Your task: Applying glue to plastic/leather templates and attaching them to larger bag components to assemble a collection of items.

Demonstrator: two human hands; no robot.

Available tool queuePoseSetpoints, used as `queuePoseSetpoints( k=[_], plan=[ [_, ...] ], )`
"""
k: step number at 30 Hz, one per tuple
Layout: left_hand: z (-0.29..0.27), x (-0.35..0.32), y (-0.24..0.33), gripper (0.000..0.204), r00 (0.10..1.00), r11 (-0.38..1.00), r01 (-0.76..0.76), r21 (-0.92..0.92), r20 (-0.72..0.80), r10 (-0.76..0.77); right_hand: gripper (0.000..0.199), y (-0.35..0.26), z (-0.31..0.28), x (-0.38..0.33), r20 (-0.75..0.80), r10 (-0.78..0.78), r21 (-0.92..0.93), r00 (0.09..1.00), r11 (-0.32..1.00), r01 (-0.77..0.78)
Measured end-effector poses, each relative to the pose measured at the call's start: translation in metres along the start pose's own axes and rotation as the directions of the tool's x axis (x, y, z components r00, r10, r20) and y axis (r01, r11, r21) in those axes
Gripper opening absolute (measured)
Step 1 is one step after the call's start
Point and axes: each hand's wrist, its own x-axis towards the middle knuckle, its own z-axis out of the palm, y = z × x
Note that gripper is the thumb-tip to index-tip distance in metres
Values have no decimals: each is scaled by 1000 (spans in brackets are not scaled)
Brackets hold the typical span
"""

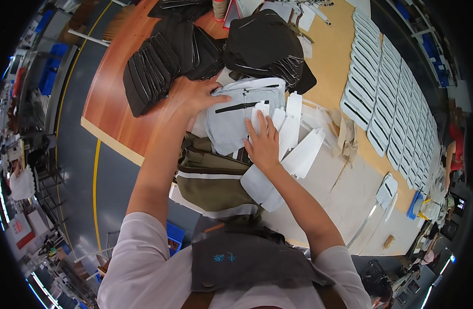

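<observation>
A stack of light grey fabric panels point(226, 126) with a black strip lies in front of me on the table. My left hand point(200, 99) rests at its upper left edge, thumb and forefinger apart on the panels. On the stack's right side, my right hand point(263, 143) lies with fingers spread over a small white card piece point(260, 109). Several more white card pieces point(303, 152) fan out to the right of that hand. Beneath its wrist is another grey panel point(257, 184). An olive-green bag piece point(210, 188) with pale bands sits nearest my body.
Black panel stacks point(154, 67) and another black pile point(267, 41) stand behind the grey stack. Rows of grey panels with black strips point(380, 98) cover the right side. A single grey panel point(386, 190), brown scraps point(344, 134) and a thread cone point(219, 9) are also on the table.
</observation>
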Motion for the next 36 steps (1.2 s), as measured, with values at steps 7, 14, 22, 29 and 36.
queuePoseSetpoints(
  k=[7, 14, 22, 29, 36],
  plan=[
    [6, -2, -6, 57, 951, 950, -279, 139, -94, 293, 67, -3, 2, 2, 0, 43, -3, 999, 999, -43],
    [30, -31, -3, 43, 970, 963, -167, -210, -212, 122, 69, -2, 7, 2, -47, 35, 12, 998, 999, -35],
    [11, -90, 66, 37, 854, 897, -285, 338, -335, 398, 64, -4, 8, 0, -82, 19, 20, 996, 1000, -17],
    [-26, -126, 92, 31, 822, 872, -273, 406, -373, 431, 61, 0, 15, -2, 11, 44, 91, 999, 995, -45],
    [-45, -154, 113, 30, 839, 968, -218, 126, -483, 252, 54, 9, -11, 22, 79, 317, 708, 945, 650, -277]
  ],
)
